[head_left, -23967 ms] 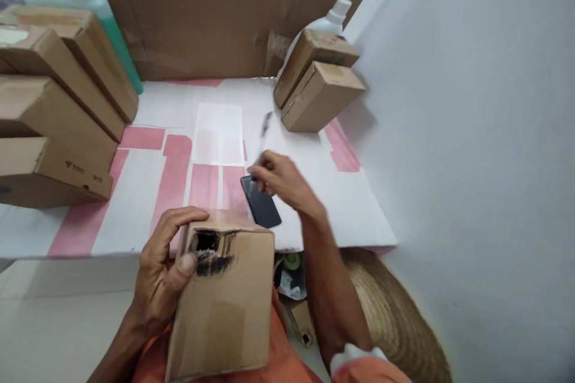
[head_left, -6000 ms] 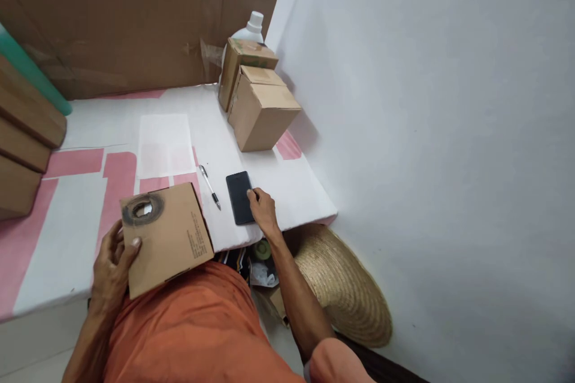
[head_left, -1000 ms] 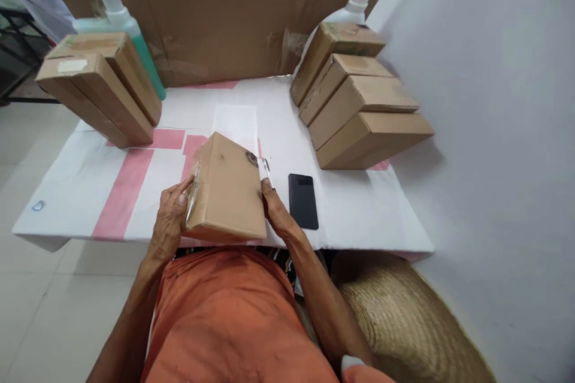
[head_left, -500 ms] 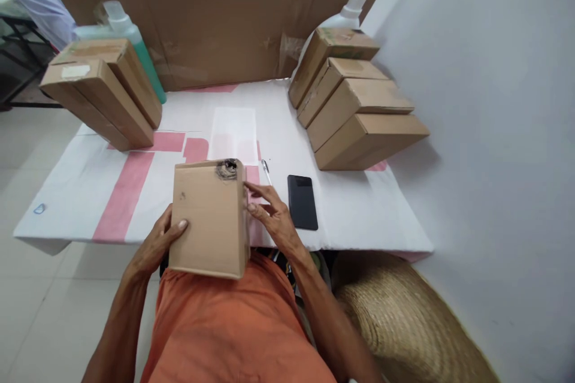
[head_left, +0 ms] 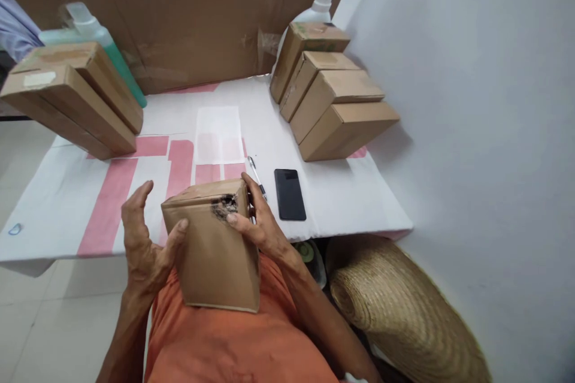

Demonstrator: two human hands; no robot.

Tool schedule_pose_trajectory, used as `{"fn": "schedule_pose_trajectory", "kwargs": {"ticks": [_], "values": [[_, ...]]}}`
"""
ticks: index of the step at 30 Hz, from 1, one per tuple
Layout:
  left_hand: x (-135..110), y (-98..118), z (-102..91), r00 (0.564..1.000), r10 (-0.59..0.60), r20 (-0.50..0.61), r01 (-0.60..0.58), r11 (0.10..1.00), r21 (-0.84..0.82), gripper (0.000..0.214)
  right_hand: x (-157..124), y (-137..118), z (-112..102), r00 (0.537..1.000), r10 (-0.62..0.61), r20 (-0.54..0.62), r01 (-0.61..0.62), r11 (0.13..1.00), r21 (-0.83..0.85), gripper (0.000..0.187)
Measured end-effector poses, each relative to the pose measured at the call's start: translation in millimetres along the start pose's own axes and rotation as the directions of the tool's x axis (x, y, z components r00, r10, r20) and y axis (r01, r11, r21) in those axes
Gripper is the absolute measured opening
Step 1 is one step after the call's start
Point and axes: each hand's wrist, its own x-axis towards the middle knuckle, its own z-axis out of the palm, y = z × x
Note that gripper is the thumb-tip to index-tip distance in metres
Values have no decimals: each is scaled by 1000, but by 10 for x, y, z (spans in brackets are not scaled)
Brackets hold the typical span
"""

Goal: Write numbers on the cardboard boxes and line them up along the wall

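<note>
A brown cardboard box [head_left: 215, 260] with a dark, scorched-looking patch at its upper right corner is tilted against my orange shirt, in front of the table. My right hand [head_left: 263, 224] grips that corner, its thumb on the front face beside the dark patch and its fingers round the right side. At the box's left side my left hand [head_left: 150, 239] is spread, the thumb near the upper left of the front face and the fingers raised away from it. A black phone [head_left: 290, 194] and a pen [head_left: 257, 177] lie on the table just beyond my right hand.
Several cardboard boxes [head_left: 344, 131] stand in a row at the right, before a white bottle [head_left: 317, 8]. More boxes [head_left: 76, 110] and a green-liquid bottle [head_left: 114, 53] stand at the left. A clear sheet [head_left: 218, 134] lies mid-table [head_left: 350, 203]. A woven straw item [head_left: 404, 305] is below right.
The box has tipped, so its top now shows. My right hand has closed on its corner, and my left hand has let go and opened out. The view has shifted to the right.
</note>
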Motion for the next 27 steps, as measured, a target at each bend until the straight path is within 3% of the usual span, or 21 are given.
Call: {"fn": "schedule_pose_trajectory", "kwargs": {"ticks": [2, 4, 7, 12, 18, 22, 27], "values": [[150, 199, 53, 983, 179, 35, -182, 977, 116, 61, -13, -49, 47, 1000, -7, -2, 7, 1000, -10, 121], [241, 345, 124, 966, 217, 142, -236, 962, 135, 42, -30, -104, 86, 1000, -14, 3, 14, 1000, -25, 124], [278, 412, 196, 960, 170, 222, -200, 973, 119, 35, -47, -177, 132, 1000, 1, -7, -1, 1000, -18, 125], [245, 370, 179, 969, 131, 207, -166, 973, 163, 39, -8, -241, 190, 997, 24, -77, -24, 1000, -4, 119], [204, 436, 196, 965, 117, 235, -153, 978, 140, 38, 34, -187, 213, 993, -39, -107, 31, 997, -76, 117], [213, 433, 211, 979, 90, 182, -118, 982, 148, 43, 22, -139, 208, 992, -50, -112, 43, 997, -66, 116], [203, 434, 295, 966, 195, 169, -223, 960, 169, 36, -23, -114, 139, 996, -55, -72, 49, 995, -83, 119]]}}
